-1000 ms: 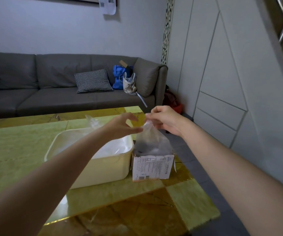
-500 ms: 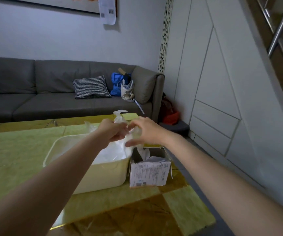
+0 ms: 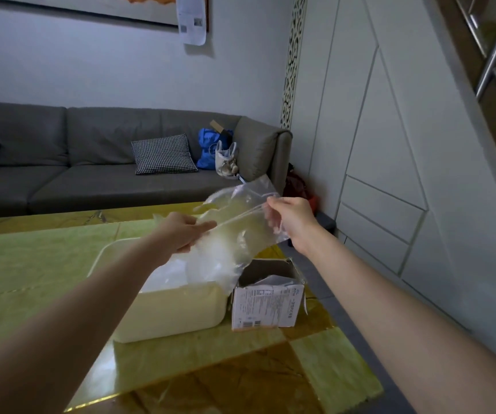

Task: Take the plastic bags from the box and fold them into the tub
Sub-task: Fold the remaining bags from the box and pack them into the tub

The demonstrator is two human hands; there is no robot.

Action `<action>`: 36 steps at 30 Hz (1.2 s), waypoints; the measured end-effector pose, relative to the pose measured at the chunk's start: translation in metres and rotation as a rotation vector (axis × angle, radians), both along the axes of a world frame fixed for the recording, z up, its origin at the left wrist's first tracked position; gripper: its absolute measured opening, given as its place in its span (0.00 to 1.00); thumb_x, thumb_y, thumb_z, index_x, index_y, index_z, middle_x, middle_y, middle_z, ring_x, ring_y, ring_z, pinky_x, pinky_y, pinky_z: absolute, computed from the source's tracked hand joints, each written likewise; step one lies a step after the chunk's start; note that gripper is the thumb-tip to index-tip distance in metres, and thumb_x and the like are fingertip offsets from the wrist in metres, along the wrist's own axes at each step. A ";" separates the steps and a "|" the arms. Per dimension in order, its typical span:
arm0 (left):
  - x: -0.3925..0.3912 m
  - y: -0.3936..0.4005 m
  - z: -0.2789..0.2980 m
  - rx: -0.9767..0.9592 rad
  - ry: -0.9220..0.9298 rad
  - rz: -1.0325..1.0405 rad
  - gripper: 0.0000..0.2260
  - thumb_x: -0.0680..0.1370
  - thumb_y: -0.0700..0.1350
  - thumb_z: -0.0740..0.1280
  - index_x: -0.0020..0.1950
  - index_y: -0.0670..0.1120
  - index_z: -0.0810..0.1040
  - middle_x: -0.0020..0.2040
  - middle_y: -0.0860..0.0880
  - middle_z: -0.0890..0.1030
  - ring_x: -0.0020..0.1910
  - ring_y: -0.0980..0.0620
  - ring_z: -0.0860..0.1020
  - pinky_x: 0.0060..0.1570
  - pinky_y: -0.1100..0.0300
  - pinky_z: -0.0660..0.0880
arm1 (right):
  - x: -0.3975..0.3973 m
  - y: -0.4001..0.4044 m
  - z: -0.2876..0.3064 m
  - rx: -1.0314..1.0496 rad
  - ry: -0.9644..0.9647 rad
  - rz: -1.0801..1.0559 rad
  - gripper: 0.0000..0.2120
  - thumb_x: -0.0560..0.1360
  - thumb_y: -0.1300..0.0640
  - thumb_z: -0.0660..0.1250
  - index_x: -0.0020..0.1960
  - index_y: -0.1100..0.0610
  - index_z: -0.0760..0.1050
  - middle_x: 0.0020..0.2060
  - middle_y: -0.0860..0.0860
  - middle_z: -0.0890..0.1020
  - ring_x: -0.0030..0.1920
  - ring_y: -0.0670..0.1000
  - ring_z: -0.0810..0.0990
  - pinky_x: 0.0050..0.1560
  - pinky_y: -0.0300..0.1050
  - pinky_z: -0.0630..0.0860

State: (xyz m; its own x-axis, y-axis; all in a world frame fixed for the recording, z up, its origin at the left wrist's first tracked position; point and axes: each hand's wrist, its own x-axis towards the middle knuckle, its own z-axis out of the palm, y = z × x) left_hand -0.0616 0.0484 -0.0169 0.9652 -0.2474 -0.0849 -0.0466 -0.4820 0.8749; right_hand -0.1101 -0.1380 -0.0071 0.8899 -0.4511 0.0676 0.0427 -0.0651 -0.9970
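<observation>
One clear plastic bag (image 3: 235, 234), thin and crinkled, stretched in the air between both hands above the tub and box. Film glossy, see-through, creased along a taut diagonal fold; lower end sagging toward the tub's near right corner. Left hand (image 3: 184, 231) gripping the bag's left edge, fingers extended over the film with thumb beneath. Right hand (image 3: 288, 219) pinching the upper right edge, fingers curled round a bunch of plastic. Below, cream plastic tub (image 3: 169, 312): rectangular, rounded corners, smooth matte walls, pale crumpled film already inside. Just beside its right wall, apparently touching, small white cardboard box (image 3: 267, 306): top torn open, ragged flaps, printed label and barcode on the front, more clear film poking out. Both standing on glossy worktop (image 3: 31, 279), yellow-green marbled stone with amber squares, strongly reflective. Beyond, grey leather sofa (image 3: 61, 162) against the wall; houndstooth cushion (image 3: 163, 153), blue bag (image 3: 208, 147) and pale tote (image 3: 226, 159) at its right end. White panelled wall (image 3: 390, 130) on the right.
</observation>
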 end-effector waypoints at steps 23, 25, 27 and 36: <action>0.046 0.111 0.021 0.244 -0.379 0.392 0.14 0.76 0.51 0.67 0.51 0.40 0.79 0.41 0.43 0.79 0.35 0.47 0.78 0.35 0.61 0.76 | 0.048 0.074 -0.016 -0.358 -0.301 0.020 0.10 0.80 0.58 0.60 0.53 0.61 0.78 0.30 0.46 0.74 0.29 0.41 0.74 0.32 0.35 0.72; 0.046 0.113 0.018 0.374 -0.651 0.401 0.17 0.75 0.52 0.68 0.56 0.42 0.77 0.50 0.43 0.78 0.47 0.42 0.78 0.47 0.54 0.73 | 0.051 0.077 -0.038 -0.420 -0.220 0.013 0.10 0.81 0.58 0.58 0.54 0.59 0.77 0.35 0.45 0.75 0.36 0.46 0.75 0.37 0.36 0.71; 0.038 0.101 0.014 0.421 -0.751 0.088 0.20 0.72 0.52 0.71 0.61 0.48 0.75 0.49 0.48 0.74 0.48 0.46 0.77 0.44 0.57 0.72 | 0.052 0.078 -0.057 -0.526 -0.134 0.024 0.12 0.82 0.57 0.55 0.58 0.58 0.75 0.42 0.47 0.76 0.43 0.48 0.76 0.41 0.39 0.69; 0.050 0.066 -0.048 1.130 -0.116 -0.493 0.35 0.75 0.51 0.68 0.76 0.58 0.50 0.66 0.44 0.71 0.51 0.49 0.80 0.49 0.60 0.78 | 0.046 0.083 -0.035 -1.309 0.140 0.088 0.21 0.78 0.67 0.57 0.70 0.60 0.61 0.61 0.58 0.71 0.60 0.59 0.72 0.45 0.48 0.69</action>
State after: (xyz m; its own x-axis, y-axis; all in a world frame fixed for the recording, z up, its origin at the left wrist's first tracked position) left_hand -0.0113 0.1147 -0.0649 0.8059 -0.4297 -0.4073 -0.4863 -0.8728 -0.0414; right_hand -0.0644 -0.0546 -0.0419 0.9479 -0.0635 0.3121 -0.0014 -0.9807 -0.1954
